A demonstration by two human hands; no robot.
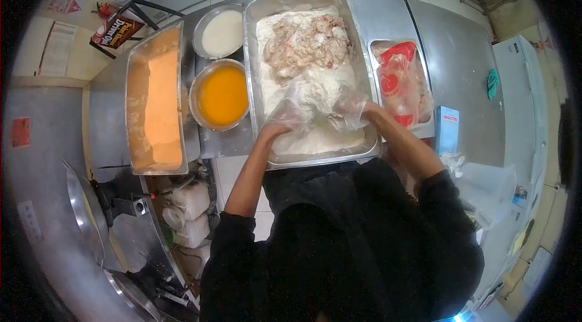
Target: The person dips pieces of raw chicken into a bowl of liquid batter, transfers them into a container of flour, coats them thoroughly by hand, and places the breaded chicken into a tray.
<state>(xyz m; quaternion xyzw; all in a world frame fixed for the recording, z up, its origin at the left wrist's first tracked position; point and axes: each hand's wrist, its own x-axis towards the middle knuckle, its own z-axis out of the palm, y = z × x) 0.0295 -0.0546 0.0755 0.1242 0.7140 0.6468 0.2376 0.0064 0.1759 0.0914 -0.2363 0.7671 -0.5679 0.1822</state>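
Both of my hands wear clear plastic gloves and are down in a deep metal pan [250, 79] of white flour [318, 141]. My left hand [292, 110] is at the near left of the pan, its fingers sunk in flour. Opposite it, my right hand [350, 110] reaches in from the right, its fingertips also hidden by flour. A flour-covered mound [315, 95] lies between the two hands. Beyond them, a heap of floured raw meat pieces, probably chicken [309, 40], rests on the flour.
Left of the pan are a bowl of orange-yellow liquid [222, 96], a bowl of whitish liquid [222, 33] and a long pan of orange powder [162, 98]. To the right sit a tray with bagged raw meat [400, 82] and a light-blue box [447, 125]. Woks [85, 213] stand lower left.
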